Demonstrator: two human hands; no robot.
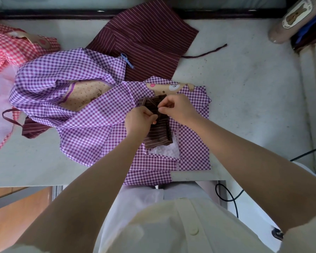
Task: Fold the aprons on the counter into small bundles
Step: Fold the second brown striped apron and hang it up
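On top of the purple gingham apron (91, 125), toward its right side, lies a small brown striped bundle (158, 137), and both hands meet over its upper end. The left hand (138, 120) pinches the bundle's left edge with curled fingers. The right hand (177, 110), touching the left, pinches the folded cloth at the bundle's top. The bundle's lower end shows below the hands. Beyond the purple gingham apron, a maroon striped apron (148, 42) lies spread on the counter (244, 88); to its left lies a pink gingham apron (4, 52).
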